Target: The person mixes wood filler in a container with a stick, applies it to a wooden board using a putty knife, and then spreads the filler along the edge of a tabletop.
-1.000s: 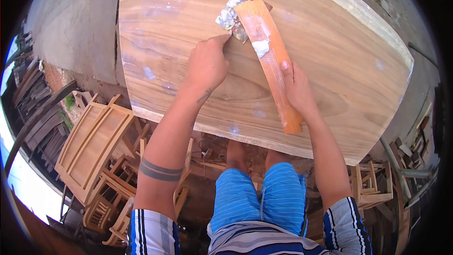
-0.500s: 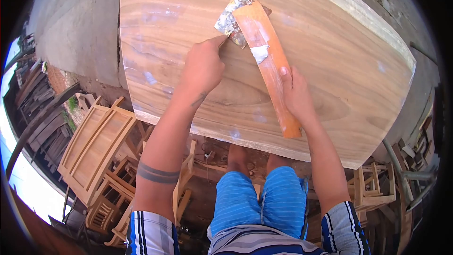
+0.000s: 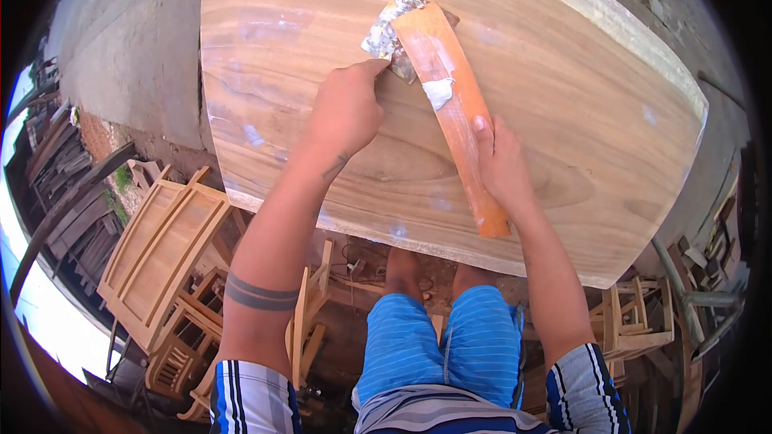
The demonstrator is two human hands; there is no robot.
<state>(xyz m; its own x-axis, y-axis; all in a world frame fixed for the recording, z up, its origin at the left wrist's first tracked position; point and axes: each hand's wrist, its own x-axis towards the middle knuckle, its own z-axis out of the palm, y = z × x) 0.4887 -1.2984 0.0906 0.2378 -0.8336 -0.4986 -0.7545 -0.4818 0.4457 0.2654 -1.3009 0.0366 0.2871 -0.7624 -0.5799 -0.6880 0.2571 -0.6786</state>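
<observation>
- The wooden slab (image 3: 563, 112) carries everything. It is a broad pale board with chalky white patches near its left edge and near edge.
- Unfinished chair and bench frames (image 3: 161, 249) lie stacked on the ground beyond the slab's left edge, well apart from the hands.
- The curved strip (image 3: 458, 128), an orange piece of wood, lies flat on the slab. It runs from the middle of the slab down to the near edge.
- The right hand (image 3: 500, 162) grips the strip on its near half, thumb on top and fingers closed over its right side, pinning it to the slab.
- The left hand (image 3: 346, 112) is curled shut around the handle of the putty knife (image 3: 384, 32), which is mostly hidden in the fist.
- The knife's smeared blade rests at the strip's far end, touching its left side.
- A dab of white filler (image 3: 438, 92) sits on the strip, between the blade and the right thumb.
- Judging by this, the step in hand is taking filler onto the blade. The next move calls for a flat, shallow blade and a steady strip.
</observation>
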